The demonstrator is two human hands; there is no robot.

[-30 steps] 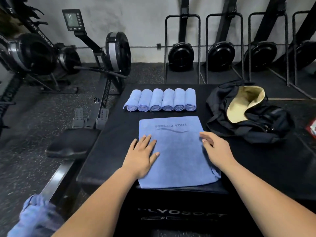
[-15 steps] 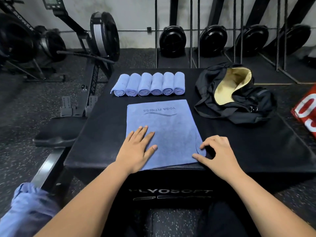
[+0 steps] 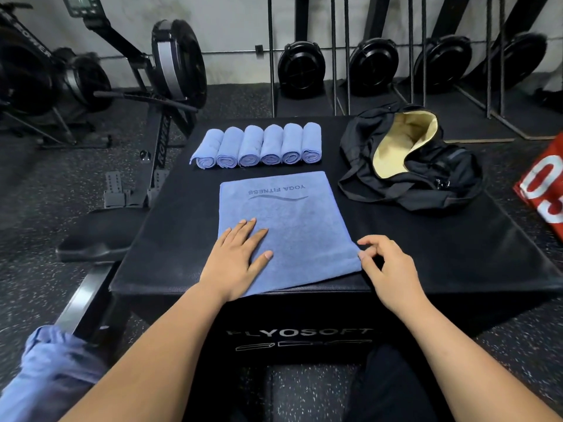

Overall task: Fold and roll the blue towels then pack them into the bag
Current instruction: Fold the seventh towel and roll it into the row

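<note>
Blue towels are the job, and I count seven on the box in front of me: one flat towel under my hands and six rolled towels lined up side by side in a single row just beyond my fingertips, spiral ends facing me. My left hand lies palm down on the near left part of the flat towel, fingers straight and held close together, thumb spread out to the side, pressing the cloth onto the box. My right hand is at the towel's near right corner, thumb and forefinger pinching its edge, the other fingers curled loosely above the black top. The printed words on the flat towel sit at its far end, ahead of my left hand, upside down to me. One black bag lies on the same box beyond my right hand and a little outward, its mouth gaping and its pale yellow lining showing, apart from both the flat towel and the rolls. Down by my left elbow is one bundle of blue cloth; I cannot tell how many pieces are in it. Outward of my left hand one rowing machine stands on the floor beside the box, and far outward of my right hand one red sign shows at the edge.
</note>
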